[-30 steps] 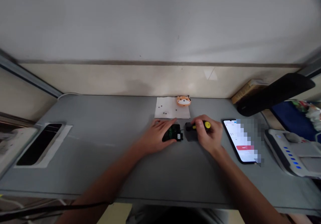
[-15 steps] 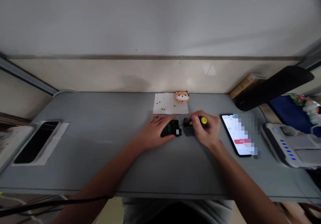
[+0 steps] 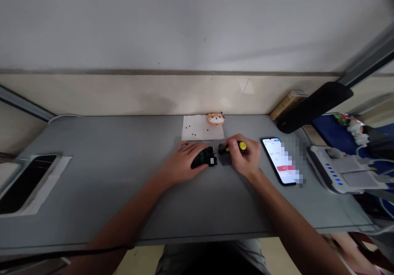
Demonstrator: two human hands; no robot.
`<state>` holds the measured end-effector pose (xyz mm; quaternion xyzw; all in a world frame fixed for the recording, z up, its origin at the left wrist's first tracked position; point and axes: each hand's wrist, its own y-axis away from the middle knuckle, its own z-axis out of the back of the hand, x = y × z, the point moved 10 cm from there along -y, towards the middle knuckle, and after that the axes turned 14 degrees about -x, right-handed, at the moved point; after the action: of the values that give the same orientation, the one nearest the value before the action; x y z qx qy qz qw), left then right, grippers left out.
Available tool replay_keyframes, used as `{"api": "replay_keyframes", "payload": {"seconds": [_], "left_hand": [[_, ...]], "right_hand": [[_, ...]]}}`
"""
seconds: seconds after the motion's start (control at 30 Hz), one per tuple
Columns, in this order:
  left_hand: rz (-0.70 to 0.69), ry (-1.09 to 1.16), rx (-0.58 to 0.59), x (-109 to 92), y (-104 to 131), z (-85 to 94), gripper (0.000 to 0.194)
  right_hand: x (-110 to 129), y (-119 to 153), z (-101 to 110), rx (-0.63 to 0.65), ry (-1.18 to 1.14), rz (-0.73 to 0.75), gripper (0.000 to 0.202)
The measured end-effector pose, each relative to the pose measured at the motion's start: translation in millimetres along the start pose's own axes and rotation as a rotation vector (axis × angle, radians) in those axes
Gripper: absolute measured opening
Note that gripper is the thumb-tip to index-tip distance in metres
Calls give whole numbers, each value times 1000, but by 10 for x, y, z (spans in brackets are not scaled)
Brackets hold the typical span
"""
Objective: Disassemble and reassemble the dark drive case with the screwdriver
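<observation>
One dark device with green circuitry [image 3: 202, 158], on the table [image 3: 197, 209], under the left hand [image 3: 184, 162], whose thumb and fingers clamp its near and far edges. One yellow-and-black screwdriver-like tool [image 3: 243, 146], gripped in the right hand [image 3: 246, 155], thin tip aimed leftward at the device; contact cannot be told. Good practice: device pinned flat, shaft in line, steady pressure. Beyond the left hand: one white paper [image 3: 200, 134] with small dark specks [image 3: 189, 126]. Right of the right hand: one lit phone [image 3: 275, 156].
</observation>
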<state>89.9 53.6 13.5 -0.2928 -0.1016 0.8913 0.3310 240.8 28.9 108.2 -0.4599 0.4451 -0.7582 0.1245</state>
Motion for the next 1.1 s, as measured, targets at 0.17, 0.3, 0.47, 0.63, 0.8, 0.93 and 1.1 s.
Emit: {"api": "replay_keyframes", "payload": {"seconds": [0.17, 0.3, 0.47, 0.63, 0.8, 0.93, 1.1], "left_hand": [[-12, -8, -32, -23, -7, 58, 39], [-13, -14, -45, -39, -2, 84, 38], [-35, -41, -150, -43, -9, 226, 34], [175, -87, -308, 297, -28, 555, 25], [344, -83, -99, 431, 3, 427, 22], [367, -131, -3, 350, 21, 295, 16], [380, -139, 8, 318, 24, 232, 13]], "right_hand": [[-176, -37, 175, -175, 30, -155, 47], [-469, -94, 474, -438, 22, -373, 52], [-739, -96, 726, -665, -41, -512, 53], [-772, -24, 610, -581, -49, -553, 54], [-641, 34, 492, -475, -3, -541, 56], [-516, 28, 423, -401, 49, -523, 56], [-448, 60, 343, -338, 67, -517, 54]]}}
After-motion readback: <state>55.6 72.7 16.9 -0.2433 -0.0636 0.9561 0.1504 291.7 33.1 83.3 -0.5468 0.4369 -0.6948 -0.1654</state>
